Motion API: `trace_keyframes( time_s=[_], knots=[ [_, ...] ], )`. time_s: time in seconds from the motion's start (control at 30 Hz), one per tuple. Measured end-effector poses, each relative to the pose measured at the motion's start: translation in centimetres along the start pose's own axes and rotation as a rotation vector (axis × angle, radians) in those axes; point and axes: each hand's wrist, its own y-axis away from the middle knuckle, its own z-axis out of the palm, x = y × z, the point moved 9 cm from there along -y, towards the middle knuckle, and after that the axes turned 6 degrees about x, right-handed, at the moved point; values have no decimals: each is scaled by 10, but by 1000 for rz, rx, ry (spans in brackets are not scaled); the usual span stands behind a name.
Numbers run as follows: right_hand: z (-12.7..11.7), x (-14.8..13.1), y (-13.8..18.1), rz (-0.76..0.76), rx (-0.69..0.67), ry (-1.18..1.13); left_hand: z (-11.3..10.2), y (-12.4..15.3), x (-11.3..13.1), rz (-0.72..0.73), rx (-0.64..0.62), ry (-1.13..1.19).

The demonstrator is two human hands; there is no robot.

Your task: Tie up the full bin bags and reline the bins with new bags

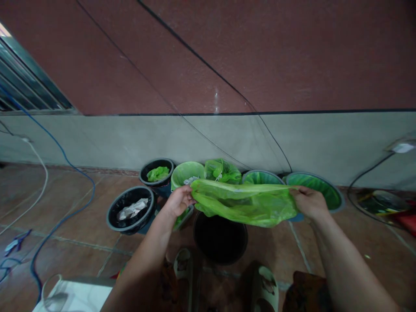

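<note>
A translucent green plastic bag (243, 203) is stretched sideways between both of my hands. My left hand (180, 200) pinches its left end, and my right hand (310, 201) is closed around its right end. Below the bag, between my feet and the wall, stands a dark round bin (221, 242); its inside looks black. The bag hangs over the bin's far rim from my viewpoint, and I cannot tell whether they touch.
Along the wall stand a bin with crumpled green plastic (158, 173), a light green bin (186, 170), a tied green bag (222, 171) and green-lined bins (316, 184). At left are a black-lined bin (131, 210) and a blue hose (66, 158). Slippers (266, 288) are below.
</note>
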Motion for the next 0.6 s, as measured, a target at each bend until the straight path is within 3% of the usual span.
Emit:
trace_keyframes(
  time_s=[0.1,0.17,0.27,0.4,0.5,0.6],
  knots=[
    [13,4,2,-66,-154,369,4,4,2,99,-23,-110],
    [26,-4,10,-180,-214,469,6,3,0,163,-19,-221],
    [51,-36,35,-378,-266,280,16,2,4,346,-8,-411],
    [95,-89,93,-522,-511,-212,51,17,11,713,-115,-666],
    [119,-110,129,-537,-548,-273,74,37,9,949,-172,-775],
    [129,-115,147,-559,-462,-191,86,56,7,1143,-143,-824]
  ],
)
